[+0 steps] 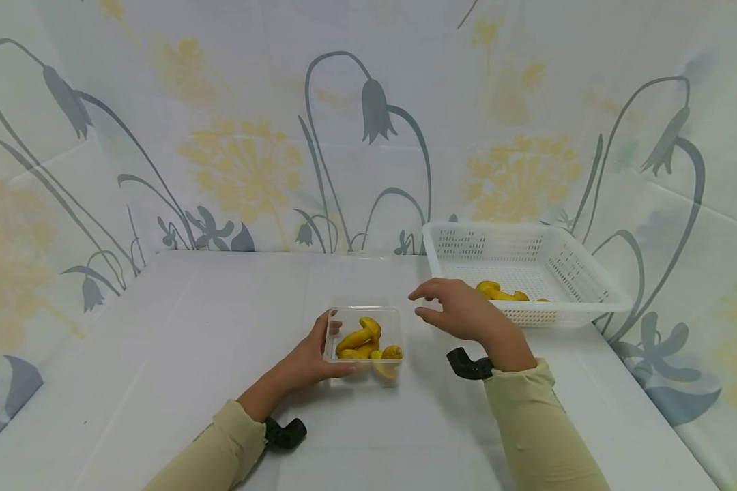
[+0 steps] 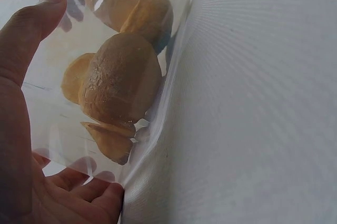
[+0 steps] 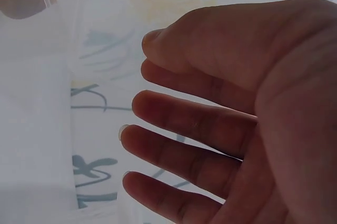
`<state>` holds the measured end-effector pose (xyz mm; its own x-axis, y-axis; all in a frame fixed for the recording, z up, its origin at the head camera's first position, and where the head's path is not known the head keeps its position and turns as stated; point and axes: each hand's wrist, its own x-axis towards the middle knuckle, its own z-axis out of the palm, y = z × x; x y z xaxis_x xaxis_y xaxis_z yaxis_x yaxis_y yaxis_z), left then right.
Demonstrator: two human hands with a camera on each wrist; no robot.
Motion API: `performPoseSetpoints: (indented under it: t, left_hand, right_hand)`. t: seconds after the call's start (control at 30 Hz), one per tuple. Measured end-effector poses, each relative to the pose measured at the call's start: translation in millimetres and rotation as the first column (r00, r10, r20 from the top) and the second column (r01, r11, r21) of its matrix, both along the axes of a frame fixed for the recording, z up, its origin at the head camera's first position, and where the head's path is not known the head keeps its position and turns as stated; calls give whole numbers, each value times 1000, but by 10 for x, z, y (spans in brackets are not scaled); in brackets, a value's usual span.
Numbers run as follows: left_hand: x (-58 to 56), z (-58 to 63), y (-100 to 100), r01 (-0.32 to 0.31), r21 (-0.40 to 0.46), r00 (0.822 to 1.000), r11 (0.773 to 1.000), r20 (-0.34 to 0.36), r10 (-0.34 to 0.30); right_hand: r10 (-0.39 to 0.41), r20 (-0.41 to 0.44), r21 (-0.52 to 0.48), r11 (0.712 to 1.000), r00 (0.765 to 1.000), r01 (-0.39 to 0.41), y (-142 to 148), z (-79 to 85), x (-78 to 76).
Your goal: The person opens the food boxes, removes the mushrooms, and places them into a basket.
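Note:
My left hand (image 1: pixel 312 356) holds a clear plastic box (image 1: pixel 364 309) on the table, thumb on the near side and fingers around its left side. Several yellow mushrooms (image 1: pixel 368 333) lie inside. Through the box wall in the left wrist view, a large rounded mushroom (image 2: pixel 121 79) shows close up. To the right of the box my right hand (image 1: pixel 463 311) hovers before a white basket (image 1: pixel 614 300). Its fingers are loosely bent and hold nothing; in the right wrist view they are spread apart. More yellow mushrooms (image 1: pixel 497 292) sit in the basket, partly hidden by its front wall.
A white cloth covers the table (image 1: pixel 178 354). Behind it hangs a floral-patterned curtain (image 1: pixel 252 88). The basket stands at the table's back right. Black wrist mounts (image 1: pixel 285 434) are strapped on both wrists.

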<state>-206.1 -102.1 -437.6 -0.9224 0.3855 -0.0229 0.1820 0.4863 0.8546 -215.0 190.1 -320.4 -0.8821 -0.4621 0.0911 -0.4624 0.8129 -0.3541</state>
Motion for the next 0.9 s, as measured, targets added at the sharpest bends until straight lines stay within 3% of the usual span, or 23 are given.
performPoseSetpoints:
  t: [0.33, 0.9]
  left_hand:
    - [0, -9, -2, -2, -9, 1000, 1000, -7, 2]
    - [-3, -2, 1, -8, -26, 1000, 1000, 1, 8]
  right_hand:
    - [-6, 72, 6, 1000, 997, 5, -95, 32, 72]
    - [57, 153, 39, 997, 987, -64, -201, 17, 146]
